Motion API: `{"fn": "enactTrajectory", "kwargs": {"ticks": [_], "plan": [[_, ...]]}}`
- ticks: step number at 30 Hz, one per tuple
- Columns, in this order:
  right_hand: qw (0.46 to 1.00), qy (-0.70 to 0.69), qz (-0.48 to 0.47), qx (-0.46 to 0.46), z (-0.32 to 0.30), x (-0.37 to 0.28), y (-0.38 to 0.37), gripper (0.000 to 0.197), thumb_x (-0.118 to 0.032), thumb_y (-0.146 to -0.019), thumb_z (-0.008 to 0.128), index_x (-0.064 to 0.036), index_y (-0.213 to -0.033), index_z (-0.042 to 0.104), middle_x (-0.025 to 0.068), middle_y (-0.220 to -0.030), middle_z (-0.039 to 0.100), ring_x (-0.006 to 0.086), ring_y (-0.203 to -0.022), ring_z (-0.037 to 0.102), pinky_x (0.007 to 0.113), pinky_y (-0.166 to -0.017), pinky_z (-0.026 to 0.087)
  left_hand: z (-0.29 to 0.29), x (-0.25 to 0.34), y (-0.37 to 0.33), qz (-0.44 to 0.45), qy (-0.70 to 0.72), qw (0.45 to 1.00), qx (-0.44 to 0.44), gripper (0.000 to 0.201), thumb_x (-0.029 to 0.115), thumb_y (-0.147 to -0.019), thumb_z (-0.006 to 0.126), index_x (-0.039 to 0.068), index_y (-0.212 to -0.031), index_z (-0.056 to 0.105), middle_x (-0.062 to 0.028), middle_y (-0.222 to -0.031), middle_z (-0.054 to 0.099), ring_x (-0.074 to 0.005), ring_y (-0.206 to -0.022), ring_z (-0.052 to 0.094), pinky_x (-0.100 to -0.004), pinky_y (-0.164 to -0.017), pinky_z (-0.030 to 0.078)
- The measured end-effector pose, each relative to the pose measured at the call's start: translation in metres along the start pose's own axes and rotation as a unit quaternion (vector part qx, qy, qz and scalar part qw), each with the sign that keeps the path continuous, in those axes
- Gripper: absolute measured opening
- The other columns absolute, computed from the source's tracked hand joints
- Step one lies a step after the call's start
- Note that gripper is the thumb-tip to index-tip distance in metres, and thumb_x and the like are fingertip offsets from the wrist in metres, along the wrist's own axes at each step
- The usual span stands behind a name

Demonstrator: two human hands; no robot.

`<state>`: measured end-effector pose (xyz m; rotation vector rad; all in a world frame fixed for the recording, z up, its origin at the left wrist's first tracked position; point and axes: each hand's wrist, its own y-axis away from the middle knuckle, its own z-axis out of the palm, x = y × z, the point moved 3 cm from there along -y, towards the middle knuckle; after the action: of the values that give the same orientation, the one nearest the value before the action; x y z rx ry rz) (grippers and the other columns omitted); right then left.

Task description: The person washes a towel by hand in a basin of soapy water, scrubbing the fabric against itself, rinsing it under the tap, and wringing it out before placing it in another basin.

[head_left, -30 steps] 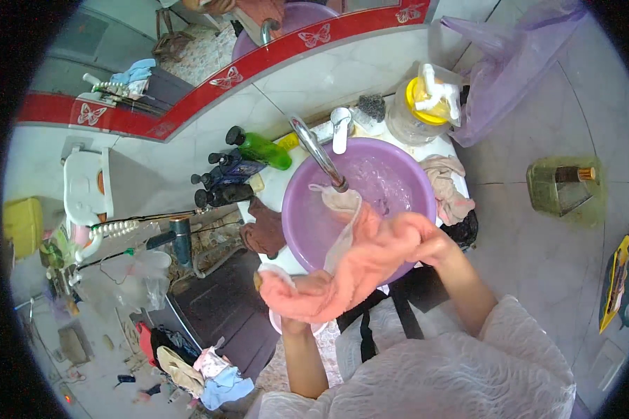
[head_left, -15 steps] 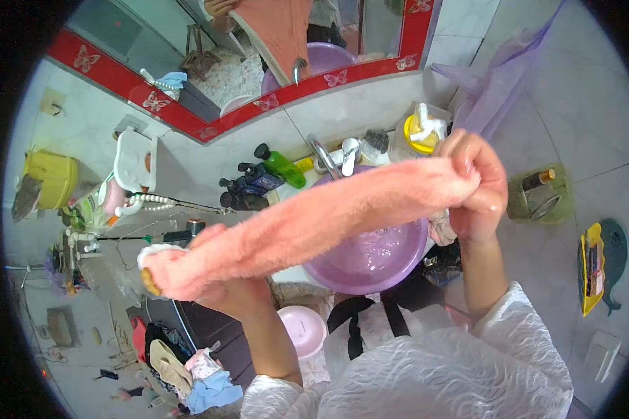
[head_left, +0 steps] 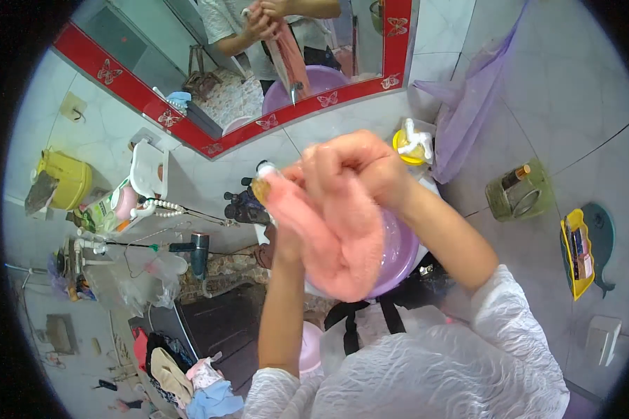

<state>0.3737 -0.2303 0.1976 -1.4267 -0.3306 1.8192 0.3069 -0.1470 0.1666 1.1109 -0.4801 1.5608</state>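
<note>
A fluffy coral-pink towel hangs in a folded loop in front of me, damp-looking, with a white and yellow-brown end sticking out at upper left. My right hand is closed around its upper part, the fingers curled over it. Right beside it, my left hand is closed on the towel near that end; most of this hand is hidden behind the cloth. Below the towel is a purple basin, partly covered by it. The mirror shows both hands together on the hanging towel.
A yellow-lidded container with a white pump stands behind the basin. Dark bottles stand to the left, with a hair dryer farther left. A pink basin sits low beside me. Clothes lie in a heap at lower left.
The towel was stretched out sideways between my hands. My right hand has moved left and my left hand up and right, so they now meet and the towel sags in a loop.
</note>
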Motion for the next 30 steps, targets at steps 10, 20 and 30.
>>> {"fn": "enactTrajectory", "kwargs": {"ticks": [10, 20, 30], "plan": [[0.942, 0.294, 0.003, 0.162, -0.034, 0.031, 0.032, 0.024, -0.006, -0.071, 0.05, -0.0032, -0.094, 0.051, 0.0112, -0.103, 0.054, 0.0185, -0.099, 0.05, 0.031, -0.083, 0.04, -0.045, -0.051, -0.012, 0.25, -0.302, 0.903, -0.173, 0.03, 0.01, -0.07, 0.066, 0.0, -0.097, 0.058, -0.0116, -0.099, 0.059, -0.0183, -0.095, 0.057, -0.029, -0.08, 0.045], [0.89, 0.25, 0.308, 0.223, 0.003, 0.118, 0.147, 0.086, -0.032, -0.055, 0.081, -0.0042, -0.126, 0.041, 0.0106, -0.128, 0.043, 0.0198, -0.119, 0.039, 0.035, -0.102, 0.027, -0.045, -0.045, 0.001, 0.095, -0.048, 0.994, 0.037, 0.029, 0.011, -0.078, 0.061, 0.0, -0.104, 0.055, -0.0073, -0.104, 0.057, -0.0172, -0.094, 0.055, -0.0292, -0.081, 0.044], [0.908, 0.031, 0.388, 0.153, -0.015, 0.116, 0.131, 0.07, -0.012, -0.061, 0.079, -0.0047, -0.121, 0.044, 0.0043, -0.118, 0.05, 0.0148, -0.106, 0.049, 0.032, -0.091, 0.04, -0.091, -0.072, 0.005, 0.138, -0.069, 0.987, -0.048, 0.05, 0.001, -0.079, 0.053, 0.003, -0.125, 0.033, -0.0094, -0.121, 0.042, -0.0185, -0.111, 0.044, -0.0332, -0.095, 0.034]]}}
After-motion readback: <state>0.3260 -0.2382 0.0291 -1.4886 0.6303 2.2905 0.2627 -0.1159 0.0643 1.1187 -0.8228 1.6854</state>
